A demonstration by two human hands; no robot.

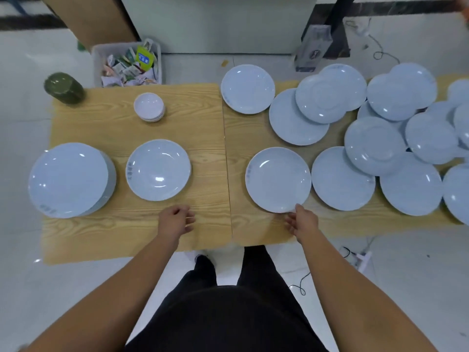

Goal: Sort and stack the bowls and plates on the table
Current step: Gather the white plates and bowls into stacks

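Thumb contact is what I read first: the right hand (pixel 302 222) meets the nearest plate (pixel 278 180) at that plate's 5 o'clock rim, thumb on the lip, fingers spread low just beside it. Whether those fingers have got under the rim I cannot tell, so I will not call it a hold. The plate lies flat on the table (pixel 208 224), just right of the centre seam and apart from its neighbour at 3 o'clock. The left hand (pixel 177 219) hovers over bare wood at 7 o'clock from the table's middle, fingers loosely curled and holding nothing.

To do this well, I would tip the near rim up, get the fingers beneath it before lifting, and raise the plate level. It looks closest in size to the single plate (pixel 158 170) at 9 o'clock, so I judge that to be its pile rather than the plate stack (pixel 68 179) further out. The free hand could take it across the seam.

Much is unclear. The scattered plates (pixel 375 146) from 1 to 4 o'clock overlap, so I cannot count them, and the frame edge cuts several off. The grey print on the rims is unreadable. Nor can I count the stacked bowls (pixel 149 106) at 10 o'clock.
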